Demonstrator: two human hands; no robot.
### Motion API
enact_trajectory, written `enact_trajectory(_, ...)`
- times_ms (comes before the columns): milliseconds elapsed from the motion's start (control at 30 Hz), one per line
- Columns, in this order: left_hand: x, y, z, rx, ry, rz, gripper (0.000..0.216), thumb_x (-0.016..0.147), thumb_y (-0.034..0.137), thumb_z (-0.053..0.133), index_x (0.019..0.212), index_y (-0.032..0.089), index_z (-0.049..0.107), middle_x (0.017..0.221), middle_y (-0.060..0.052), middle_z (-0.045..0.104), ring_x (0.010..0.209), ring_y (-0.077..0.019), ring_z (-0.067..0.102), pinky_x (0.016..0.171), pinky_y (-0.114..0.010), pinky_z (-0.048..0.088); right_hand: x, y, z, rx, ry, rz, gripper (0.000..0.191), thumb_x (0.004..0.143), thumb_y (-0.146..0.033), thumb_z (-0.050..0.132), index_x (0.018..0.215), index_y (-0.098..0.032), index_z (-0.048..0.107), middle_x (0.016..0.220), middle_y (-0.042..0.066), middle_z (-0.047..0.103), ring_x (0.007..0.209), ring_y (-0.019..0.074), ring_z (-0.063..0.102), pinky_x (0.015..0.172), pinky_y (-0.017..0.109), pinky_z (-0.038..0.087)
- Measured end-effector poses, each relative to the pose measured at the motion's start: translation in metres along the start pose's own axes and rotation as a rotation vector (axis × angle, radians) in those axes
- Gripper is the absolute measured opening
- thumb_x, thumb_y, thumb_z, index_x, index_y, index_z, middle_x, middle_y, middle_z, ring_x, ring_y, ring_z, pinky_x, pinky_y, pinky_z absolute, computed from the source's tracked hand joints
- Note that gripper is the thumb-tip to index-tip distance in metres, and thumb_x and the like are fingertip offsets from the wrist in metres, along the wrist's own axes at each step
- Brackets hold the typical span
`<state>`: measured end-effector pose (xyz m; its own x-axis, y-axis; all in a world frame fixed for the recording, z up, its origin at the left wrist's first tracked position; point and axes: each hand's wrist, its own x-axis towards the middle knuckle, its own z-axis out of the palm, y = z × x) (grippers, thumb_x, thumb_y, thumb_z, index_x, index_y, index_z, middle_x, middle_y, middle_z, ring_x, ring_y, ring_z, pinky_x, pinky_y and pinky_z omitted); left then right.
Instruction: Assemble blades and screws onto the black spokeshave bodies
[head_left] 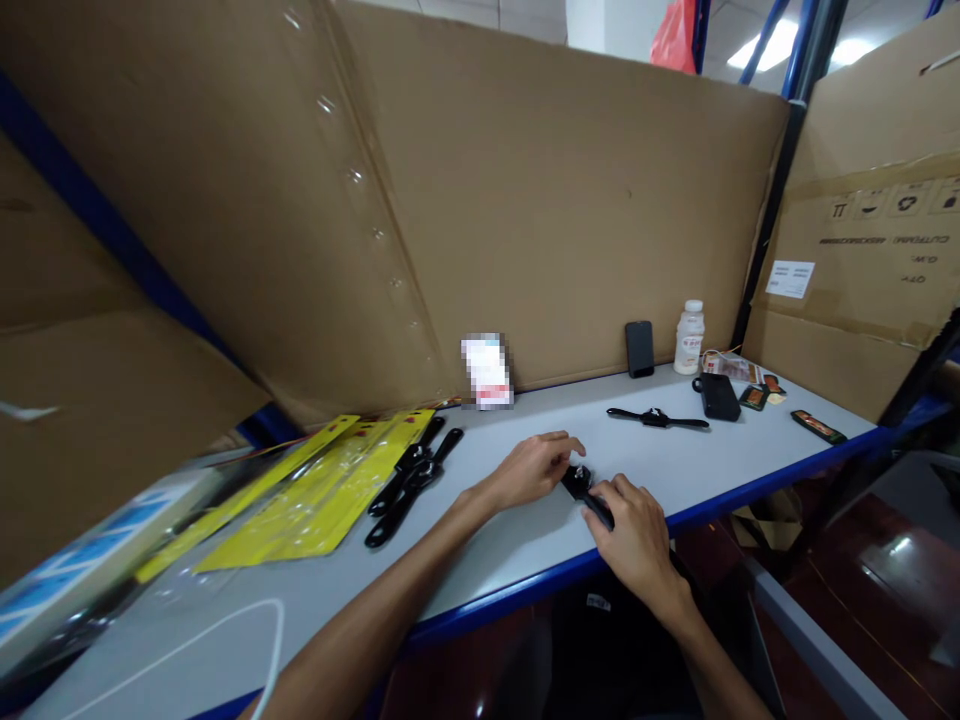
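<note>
Above the grey table, I have a black spokeshave (577,481) with a small metal blade part and screws at its middle. My right hand (636,530) is closed round its near handle. At the far end, my left hand (534,468) is closed with curled fingers, and the other handle is hidden under it. A second black spokeshave (658,418) lies flat on the table beyond my right hand. Two more spokeshaves (415,487) lie side by side to the left of my left forearm.
Yellow packaging cards (300,515) in clear plastic lie at left, near a white cable (279,630). A lit phone (487,372) and a dark phone (640,349) lean on the cardboard wall (562,220). A bottle (689,340) and a black case (720,397) stand at right.
</note>
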<state>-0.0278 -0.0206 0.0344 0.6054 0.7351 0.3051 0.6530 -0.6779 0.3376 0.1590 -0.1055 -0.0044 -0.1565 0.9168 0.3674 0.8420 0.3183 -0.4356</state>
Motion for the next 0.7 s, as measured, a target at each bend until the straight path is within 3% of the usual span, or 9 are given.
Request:
enact_trajectory(100, -0.004, -0.001, -0.004, 0.057, -0.079, 0.077, 0.028, 0.086, 0.012, 0.054, 0.105, 0.024, 0.070, 0.098, -0.002, 0.068, 0.081, -0.0156, 0.063, 0.073, -0.025, 0.045, 0.000, 0.001, 0.000, 0.000, -0.003, 0.001, 0.012, 0.093, -0.028, 0.062, 0.103, -0.026, 0.068, 0.103, 0.003, 0.069, 0.092, 0.0196, 0.065, 0.085, 0.031, 0.044)
enact_trajectory(233, -0.003, 0.000, -0.005, 0.145, -0.076, 0.110, 0.013, 0.094, 0.023, 0.057, 0.094, 0.023, 0.071, 0.095, -0.002, 0.069, 0.089, -0.0181, 0.064, 0.077, -0.027, 0.045, -0.001, 0.001, 0.001, 0.007, 0.002, -0.009, 0.012, 0.093, -0.028, 0.063, 0.104, -0.026, 0.068, 0.103, 0.002, 0.069, 0.092, 0.0200, 0.065, 0.085, 0.031, 0.044)
enact_trajectory(333, -0.003, 0.001, -0.004, 0.179, -0.073, 0.109, 0.020, 0.098, 0.026, 0.053, 0.086, 0.020, 0.068, 0.088, -0.003, 0.067, 0.085, -0.0180, 0.062, 0.074, -0.027, 0.044, -0.001, 0.002, 0.002, 0.003, 0.008, -0.012, 0.011, 0.093, -0.029, 0.064, 0.103, -0.026, 0.068, 0.102, 0.002, 0.069, 0.091, 0.0201, 0.065, 0.084, 0.031, 0.044)
enact_trajectory(600, 0.002, 0.009, 0.021, 0.195, -0.016, -0.102, 0.031, 0.094, 0.023, 0.051, 0.064, 0.019, 0.056, 0.068, -0.002, 0.060, 0.067, -0.0162, 0.055, 0.062, -0.027, 0.035, -0.002, 0.003, 0.004, -0.010, 0.018, -0.022, 0.010, 0.092, -0.028, 0.063, 0.101, -0.026, 0.068, 0.101, 0.002, 0.069, 0.090, 0.0197, 0.066, 0.084, 0.031, 0.044)
enact_trajectory(700, 0.003, 0.010, 0.017, 0.167, 0.015, -0.135, 0.036, 0.097, 0.029, 0.047, 0.064, 0.018, 0.057, 0.066, -0.003, 0.060, 0.064, -0.0163, 0.055, 0.061, -0.027, 0.034, -0.002, 0.004, 0.005, -0.003, 0.028, -0.026, 0.011, 0.092, -0.028, 0.064, 0.102, -0.026, 0.068, 0.101, 0.002, 0.069, 0.090, 0.0197, 0.065, 0.084, 0.030, 0.044)
